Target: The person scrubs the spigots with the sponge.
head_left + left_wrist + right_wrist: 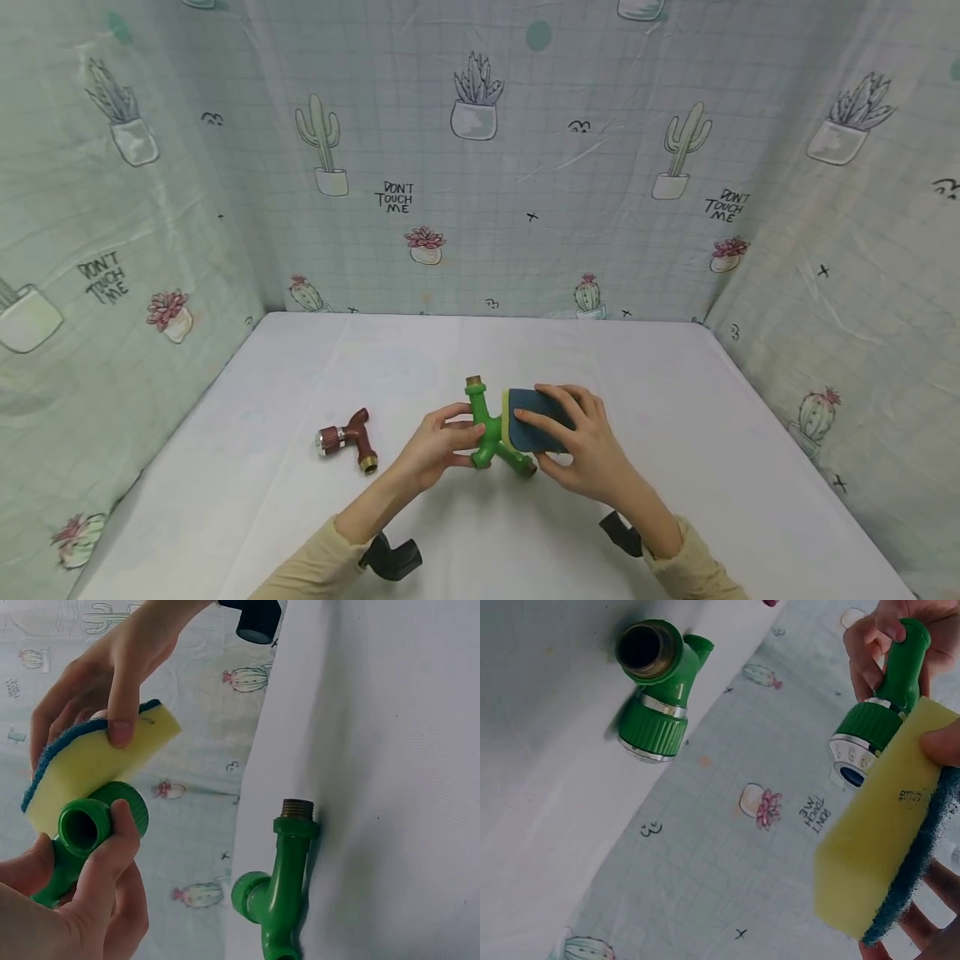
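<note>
Held green glossy tap (pixel 907 667): smooth tubular body, ribbed collar, silvery band and end; located above the white, faintly creased worktop (pixel 360 358), in the left hand (pixel 435 446), fingers curled round it. Two-layer rectangular sponge (pixel 105 761): thick yellow foam, thin coarse dark-blue scouring layer; clamped in the right hand (pixel 588 446), thumb on the foam, fingers across the blue layer. Foam side faces the held tap and appears to touch it. Second green tap (pixel 285 900), same glossy finish, lies on the worktop near the hands; threaded brownish metal end, ribbed collar between silvery bands. Brownish-red tap (pixel 356 433) with branching body, ribbed knob, shiny cap and brass-coloured end lies to the left, apart from the hands. Cloth backdrop (pixel 472 233) printed with potted cacti, wrinkled. Comparison of views: from the head, the two green taps overlap and their outlines are hard to part; both wrist views separate them. Head shows mostly blue scouring layer; the wrist views expose the broad yellow face and its small dark print, illegible. Left wrist alone looks into the held tap's round green mouth; the whole brownish-red tap shows only from the head.
</note>
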The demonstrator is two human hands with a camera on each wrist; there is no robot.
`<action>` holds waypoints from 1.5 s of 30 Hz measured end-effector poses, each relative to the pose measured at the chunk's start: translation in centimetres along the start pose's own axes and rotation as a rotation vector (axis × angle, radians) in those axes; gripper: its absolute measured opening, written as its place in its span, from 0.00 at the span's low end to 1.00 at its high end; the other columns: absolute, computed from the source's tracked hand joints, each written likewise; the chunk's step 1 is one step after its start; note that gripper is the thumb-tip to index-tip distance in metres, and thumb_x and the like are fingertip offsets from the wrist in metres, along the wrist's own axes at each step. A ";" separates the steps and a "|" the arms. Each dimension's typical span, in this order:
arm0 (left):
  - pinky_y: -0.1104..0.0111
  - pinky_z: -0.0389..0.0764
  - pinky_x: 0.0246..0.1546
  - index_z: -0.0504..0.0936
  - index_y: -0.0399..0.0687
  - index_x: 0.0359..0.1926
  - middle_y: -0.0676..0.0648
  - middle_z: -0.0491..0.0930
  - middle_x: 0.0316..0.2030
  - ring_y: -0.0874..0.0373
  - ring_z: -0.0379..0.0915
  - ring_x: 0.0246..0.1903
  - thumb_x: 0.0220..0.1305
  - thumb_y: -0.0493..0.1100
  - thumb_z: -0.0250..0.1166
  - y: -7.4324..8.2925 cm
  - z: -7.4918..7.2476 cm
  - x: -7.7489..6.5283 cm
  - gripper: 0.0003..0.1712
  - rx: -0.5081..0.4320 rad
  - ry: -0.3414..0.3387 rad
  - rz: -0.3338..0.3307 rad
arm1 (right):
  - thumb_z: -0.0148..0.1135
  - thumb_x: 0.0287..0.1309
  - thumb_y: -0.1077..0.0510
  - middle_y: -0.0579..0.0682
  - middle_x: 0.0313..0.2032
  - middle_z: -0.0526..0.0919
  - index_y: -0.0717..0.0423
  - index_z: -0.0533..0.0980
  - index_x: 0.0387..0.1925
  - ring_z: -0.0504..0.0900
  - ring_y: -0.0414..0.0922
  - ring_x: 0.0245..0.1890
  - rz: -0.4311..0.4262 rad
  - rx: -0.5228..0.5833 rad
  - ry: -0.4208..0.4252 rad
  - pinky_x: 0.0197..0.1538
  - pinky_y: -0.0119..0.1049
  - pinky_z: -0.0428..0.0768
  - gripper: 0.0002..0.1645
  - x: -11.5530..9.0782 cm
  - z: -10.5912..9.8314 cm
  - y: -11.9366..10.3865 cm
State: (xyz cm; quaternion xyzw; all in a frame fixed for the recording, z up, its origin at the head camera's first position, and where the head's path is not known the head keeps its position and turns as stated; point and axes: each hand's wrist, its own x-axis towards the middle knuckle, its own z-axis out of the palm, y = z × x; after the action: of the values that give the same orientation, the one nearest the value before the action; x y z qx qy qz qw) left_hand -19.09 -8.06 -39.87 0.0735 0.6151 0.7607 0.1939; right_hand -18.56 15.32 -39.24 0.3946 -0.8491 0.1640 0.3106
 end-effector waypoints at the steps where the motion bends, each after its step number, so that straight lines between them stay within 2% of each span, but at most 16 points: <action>1: 0.53 0.80 0.39 0.61 0.32 0.57 0.48 0.78 0.37 0.57 0.79 0.37 0.60 0.36 0.56 0.1 0.0 0.0 0.26 -0.027 0.006 -0.010 | 0.69 0.35 0.53 0.54 0.58 0.66 0.36 0.69 0.55 0.60 0.52 0.54 -0.013 -0.008 0.008 0.49 0.53 0.63 0.38 -0.1 0.0 0.0; 3: 0.52 0.79 0.41 0.61 0.33 0.58 0.46 0.76 0.40 0.55 0.78 0.39 0.61 0.37 0.55 0.2 0.1 0.0 0.26 -0.077 0.040 -0.037 | 0.66 0.41 0.51 0.55 0.57 0.66 0.36 0.70 0.54 0.60 0.54 0.54 -0.045 -0.019 0.029 0.49 0.54 0.63 0.33 -0.3 0.2 0.0; 7: 0.52 0.75 0.48 0.58 0.35 0.61 0.40 0.69 0.50 0.47 0.73 0.48 0.63 0.39 0.53 0.1 0.2 0.1 0.28 -0.176 0.077 -0.081 | 0.51 0.54 0.45 0.57 0.56 0.67 0.37 0.72 0.52 0.61 0.56 0.53 -0.103 -0.062 0.083 0.48 0.56 0.64 0.21 -0.7 0.5 0.1; 9: 0.54 0.74 0.50 0.56 0.34 0.63 0.39 0.66 0.52 0.48 0.71 0.50 0.65 0.40 0.51 0.1 0.2 0.3 0.28 -0.214 0.064 -0.091 | 0.46 0.56 0.44 0.58 0.54 0.68 0.37 0.73 0.51 0.61 0.57 0.52 -0.128 -0.085 0.120 0.46 0.56 0.66 0.21 -0.8 0.5 0.2; 14: 0.57 0.72 0.54 0.54 0.32 0.63 0.43 0.66 0.50 0.58 0.71 0.47 0.67 0.41 0.48 0.4 0.3 0.2 0.27 -0.297 0.011 -0.114 | 0.45 0.57 0.46 0.61 0.52 0.70 0.39 0.74 0.48 0.62 0.59 0.50 -0.169 -0.110 0.195 0.43 0.56 0.69 0.19 -0.7 0.4 0.5; 18: 0.61 0.71 0.55 0.54 0.30 0.62 0.45 0.68 0.47 0.60 0.73 0.45 0.67 0.41 0.48 0.9 0.3 0.2 0.28 -0.323 -0.016 -0.127 | 0.43 0.58 0.47 0.62 0.51 0.70 0.39 0.75 0.47 0.62 0.61 0.49 -0.172 -0.107 0.215 0.42 0.57 0.68 0.18 -0.9 0.3 1.0; 23: 0.71 0.79 0.45 0.54 0.25 0.61 0.46 0.73 0.41 0.61 0.77 0.41 0.67 0.39 0.48 1.4 0.0 0.1 0.27 -0.307 -0.031 -0.107 | 0.43 0.58 0.45 0.61 0.52 0.69 0.41 0.75 0.46 0.61 0.59 0.50 -0.133 -0.058 0.219 0.42 0.56 0.69 0.19 -1.4 0.3 1.5; 27: 0.73 0.79 0.42 0.53 0.25 0.62 0.41 0.73 0.46 0.62 0.77 0.40 0.67 0.39 0.48 1.6 0.1 0.1 0.29 -0.264 -0.068 -0.117 | 0.46 0.57 0.44 0.60 0.51 0.69 0.44 0.74 0.46 0.61 0.56 0.51 -0.121 0.010 0.253 0.40 0.52 0.72 0.19 -1.4 0.4 1.4; 29: 0.72 0.80 0.42 0.47 0.27 0.63 0.37 0.69 0.51 0.61 0.77 0.40 0.65 0.40 0.50 1.6 0.2 0.1 0.33 -0.258 -0.066 -0.134 | 0.48 0.56 0.44 0.61 0.51 0.69 0.46 0.74 0.45 0.61 0.56 0.51 -0.126 0.028 0.279 0.40 0.49 0.73 0.18 -1.3 0.4 1.3; 32: 0.70 0.80 0.41 0.43 0.37 0.66 0.36 0.62 0.55 0.59 0.78 0.40 0.64 0.40 0.53 1.5 0.4 0.0 0.37 -0.265 -0.063 -0.155 | 0.50 0.56 0.45 0.62 0.50 0.69 0.46 0.75 0.44 0.61 0.56 0.50 -0.145 0.034 0.311 0.41 0.47 0.72 0.17 -0.9 0.4 1.2; 35: 0.68 0.81 0.40 0.49 0.41 0.66 0.36 0.65 0.54 0.57 0.78 0.40 0.63 0.39 0.54 1.5 0.4 -0.1 0.34 -0.220 -0.082 -0.159 | 0.49 0.57 0.45 0.62 0.49 0.69 0.46 0.75 0.44 0.61 0.58 0.50 -0.163 0.020 0.323 0.43 0.47 0.69 0.17 -0.6 0.3 1.0; 39: 0.64 0.80 0.42 0.61 0.33 0.61 0.37 0.72 0.51 0.56 0.79 0.41 0.63 0.41 0.55 1.6 0.3 -0.1 0.28 -0.091 -0.149 -0.147 | 0.48 0.58 0.46 0.62 0.50 0.69 0.44 0.75 0.45 0.61 0.58 0.49 -0.182 -0.015 0.317 0.43 0.50 0.69 0.17 -0.4 0.1 1.0; 42: 0.61 0.79 0.44 0.63 0.30 0.58 0.38 0.74 0.47 0.55 0.79 0.39 0.62 0.43 0.56 1.6 0.3 0.0 0.28 -0.041 -0.191 -0.163 | 0.47 0.58 0.46 0.61 0.51 0.70 0.42 0.75 0.45 0.61 0.58 0.49 -0.198 -0.033 0.309 0.42 0.54 0.69 0.16 -0.4 0.0 0.8; 45: 0.61 0.80 0.43 0.66 0.29 0.56 0.41 0.76 0.43 0.56 0.79 0.36 0.60 0.41 0.58 1.4 0.3 0.1 0.26 -0.003 -0.211 -0.185 | 0.46 0.58 0.46 0.61 0.52 0.70 0.41 0.76 0.46 0.61 0.58 0.49 -0.207 -0.037 0.286 0.43 0.55 0.67 0.17 -0.3 0.0 0.6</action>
State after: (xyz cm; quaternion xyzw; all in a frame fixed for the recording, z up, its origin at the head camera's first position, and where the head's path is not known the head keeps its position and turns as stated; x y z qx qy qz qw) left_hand -19.31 -7.97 -38.43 0.0956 0.5943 0.7286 0.3268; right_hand -18.88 15.90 -39.51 0.4467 -0.7541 0.1698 0.4505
